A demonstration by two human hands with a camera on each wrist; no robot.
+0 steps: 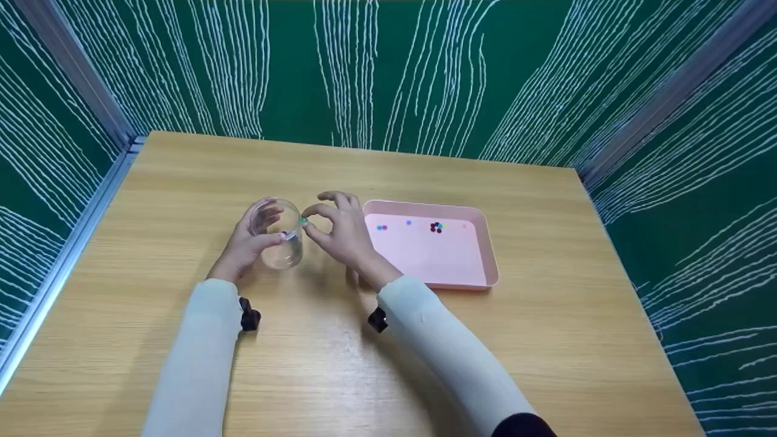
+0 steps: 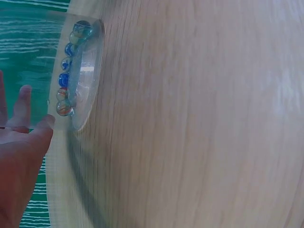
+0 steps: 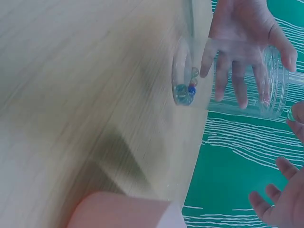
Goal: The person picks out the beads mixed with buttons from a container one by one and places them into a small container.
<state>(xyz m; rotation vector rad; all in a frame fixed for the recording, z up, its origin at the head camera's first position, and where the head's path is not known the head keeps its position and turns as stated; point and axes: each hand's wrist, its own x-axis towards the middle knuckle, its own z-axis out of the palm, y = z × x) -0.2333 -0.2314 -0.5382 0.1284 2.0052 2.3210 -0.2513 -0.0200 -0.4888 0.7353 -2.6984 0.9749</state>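
My left hand (image 1: 243, 246) grips a clear, open-topped jar (image 1: 284, 258) from its left side, fingers wrapped round the wall. Several glass marbles (image 2: 64, 80), blue, clear and orange-streaked, lie at the bottom of the jar. Between thumb and forefinger, my right hand (image 1: 346, 233) pinches a green marble (image 1: 304, 220) just beside the jar's rim, on its right. The other fingers of that hand are spread, as the right wrist view shows. In that view the pinched marble (image 3: 290, 114) is partly covered by the fingertips.
To the right of the hands, a shallow pink tray (image 1: 491, 267) stands on the wooden table (image 1: 315, 376). Inside it are several small balls (image 1: 436, 227), dark red, blue, purple and yellow, mostly toward its far side. Green walls with white wavy lines enclose the table.
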